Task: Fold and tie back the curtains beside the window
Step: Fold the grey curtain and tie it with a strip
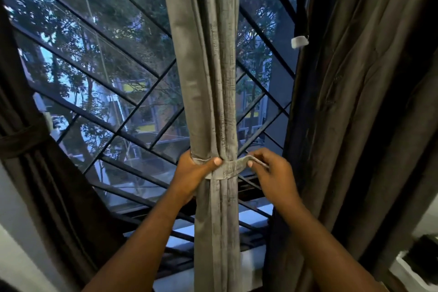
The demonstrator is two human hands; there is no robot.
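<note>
A grey curtain [208,78] hangs gathered into a narrow folded column in the middle of the window. A matching grey tie-back band [228,169] wraps around it at hand height. My left hand [194,174] grips the curtain's left side, thumb pressing the band's end against the fabric. My right hand [272,173] pinches the band's free end just right of the curtain, pulling it outward. A dark curtain [21,140] at the left edge is bound with its own band. Another dark curtain [355,102] hangs loose on the right.
Behind the curtains is a window with a black diagonal metal grille [123,92]; trees and buildings show outside. A small white tab [299,41] sticks out from the right curtain's strap. A white sill [251,227] runs below.
</note>
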